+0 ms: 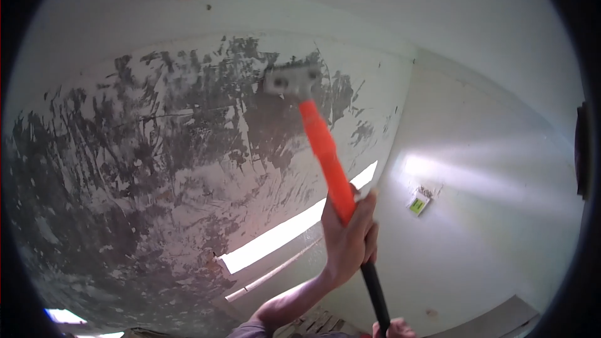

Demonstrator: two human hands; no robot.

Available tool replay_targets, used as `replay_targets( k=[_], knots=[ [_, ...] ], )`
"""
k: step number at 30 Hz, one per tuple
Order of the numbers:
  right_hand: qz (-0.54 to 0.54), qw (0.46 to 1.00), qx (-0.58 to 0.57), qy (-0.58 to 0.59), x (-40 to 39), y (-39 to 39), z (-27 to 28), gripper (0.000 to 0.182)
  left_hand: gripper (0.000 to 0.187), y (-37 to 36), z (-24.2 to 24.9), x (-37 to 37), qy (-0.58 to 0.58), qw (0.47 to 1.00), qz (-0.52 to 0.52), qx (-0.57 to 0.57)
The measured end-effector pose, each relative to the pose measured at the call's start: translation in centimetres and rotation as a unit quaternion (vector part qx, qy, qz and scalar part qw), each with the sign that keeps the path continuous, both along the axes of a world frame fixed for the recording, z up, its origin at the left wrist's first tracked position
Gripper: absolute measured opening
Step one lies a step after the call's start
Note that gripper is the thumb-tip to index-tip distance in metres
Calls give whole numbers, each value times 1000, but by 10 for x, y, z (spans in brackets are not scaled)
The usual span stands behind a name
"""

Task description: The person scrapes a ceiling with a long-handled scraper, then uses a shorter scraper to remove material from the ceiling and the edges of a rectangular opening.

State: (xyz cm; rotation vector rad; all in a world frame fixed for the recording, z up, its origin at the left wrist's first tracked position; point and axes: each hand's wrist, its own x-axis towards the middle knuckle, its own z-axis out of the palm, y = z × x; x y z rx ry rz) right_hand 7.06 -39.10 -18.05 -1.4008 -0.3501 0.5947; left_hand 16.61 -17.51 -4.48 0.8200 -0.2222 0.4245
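Observation:
A long-handled wall scraper point(322, 147) rises diagonally across the middle of the head view. Its handle is orange above and black below, and its flat grey metal head is blurred and lies over the patchy wall point(188, 138). My left hand point(350, 238) is wrapped round the lower end of the orange section, with the arm coming up from the bottom edge. Lower down, my right hand point(395, 328) is closed round the black part, partly cut off by the frame. Dark grey areas show on the wall where the white coating is gone, with ragged white streaks between them.
Bright daylight comes through a narrow opening point(275, 238) below the patchy wall, with a pale pipe point(272, 272) beneath it. On the pale right-hand wall point(488, 213) is a small white box with a green label point(418, 203). A whitish ceiling point(375, 0) spans the top.

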Motion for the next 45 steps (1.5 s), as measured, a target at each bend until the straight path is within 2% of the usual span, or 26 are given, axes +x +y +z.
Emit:
replay_targets(
  k=[2,4,6,7,8,10,13,16,18,19,21,22,23,24,29,33,36,38,40,41,44,45],
  knots=[
    [-60,997,25,34,3,20,29,55,24,2,15,18,-17,1000,-25,4],
    [-74,996,31,47,-3,6,-1,54,23,-1,9,11,-20,1000,-5,-5],
    [-71,997,-24,3,-9,-6,-17,56,23,-1,-11,-7,19,1000,4,-6],
    [-22,999,27,-27,-3,-15,-36,55,21,0,-17,-6,-3,1000,-2,-6],
    [-24,999,33,-26,3,-10,-30,55,21,0,-10,1,-3,1000,-4,0],
    [-112,993,-1,26,4,-1,-12,53,19,-3,1,10,-5,1000,-17,-22],
    [-82,996,-14,26,-14,-8,-11,50,20,0,-16,-11,5,999,-15,-31],
    [-59,998,7,36,-7,-12,-23,48,24,4,-3,-7,-11,1000,-18,-8],
    [-145,987,-5,71,4,-16,-17,50,23,-5,10,4,-7,999,-9,-41],
    [-100,993,15,57,4,-17,-3,49,23,-6,9,0,-5,999,-13,-50],
    [-82,994,-15,63,-16,-20,18,48,24,-3,2,-13,-11,999,-14,-51],
    [-69,995,-37,69,-19,-18,22,47,25,-1,0,-16,-17,999,-20,-44],
    [-109,994,12,6,-17,-26,0,45,25,-3,3,-12,-8,998,-22,-51],
    [-118,990,-28,69,-5,-15,28,44,22,-7,14,3,-30,998,-26,-53],
    [-49,997,-44,48,-22,-13,20,44,22,3,-2,-24,-12,999,-17,-41],
    [-78,995,-37,55,-20,-6,23,43,18,-3,7,-12,-2,999,1,-40],
    [-12,998,-59,36,-33,-14,24,43,19,3,-9,-39,3,999,-3,-43],
    [-27,998,-60,1,-32,-5,33,43,18,3,-5,-31,0,1000,1,-27],
    [-168,978,-88,80,-34,8,49,42,14,3,7,-17,-25,999,3,-24],
    [-106,990,-72,62,-31,2,45,41,12,3,9,-17,-36,999,0,-31],
    [-20,996,-73,45,-40,-8,31,39,13,4,-6,-39,-13,1000,7,-23],
    [-26,994,-66,79,-43,-7,33,39,13,5,-7,-37,-24,999,14,-28]
  ],
)
